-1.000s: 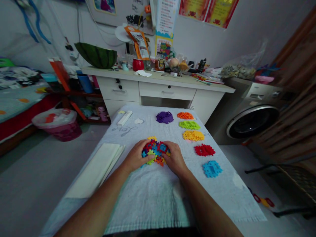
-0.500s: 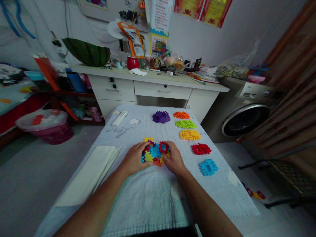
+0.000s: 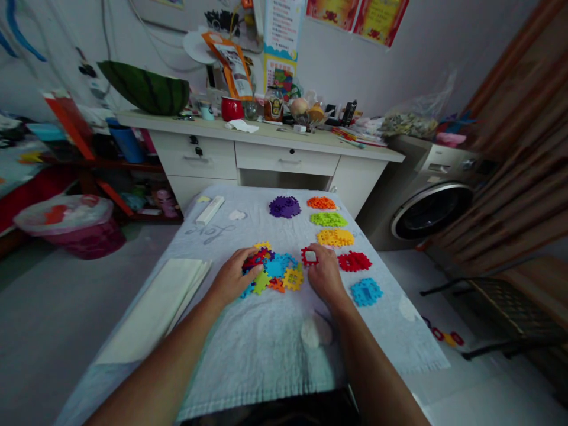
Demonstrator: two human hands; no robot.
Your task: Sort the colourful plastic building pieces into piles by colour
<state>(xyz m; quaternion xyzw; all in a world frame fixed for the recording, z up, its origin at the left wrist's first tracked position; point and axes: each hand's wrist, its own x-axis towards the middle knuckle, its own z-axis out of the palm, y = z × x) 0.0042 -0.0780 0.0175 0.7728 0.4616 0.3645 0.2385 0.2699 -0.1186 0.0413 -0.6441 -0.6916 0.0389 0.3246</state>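
A mixed cluster of colourful toothed interlocking plastic pieces (image 3: 276, 266) lies in the middle of the cloth-covered table. My left hand (image 3: 234, 277) is curled round the left side of that cluster, thumb over the red and purple pieces; its fingertips are partly hidden. To the right, my right hand (image 3: 327, 273) pinches a red square frame piece (image 3: 304, 255) with an open centre, apart from the cluster. Just beyond this hand lies a pile of red pieces (image 3: 355, 261). A yellow piece (image 3: 293, 278) forms the cluster's right edge.
Sorted piles line the right side: blue (image 3: 366, 292), yellow (image 3: 336, 237), green (image 3: 328, 219) and orange (image 3: 322, 203). A purple pile (image 3: 284, 207) sits farther back. Folded cream cloth (image 3: 155, 307) and a white bar (image 3: 210, 210) lie left. A drawered desk (image 3: 213, 155) stands behind.
My right hand has moved right, away from the cluster, with the red frame piece. My left hand has shifted slightly left along the cluster, whose right side is now uncovered. The view has shifted slightly.
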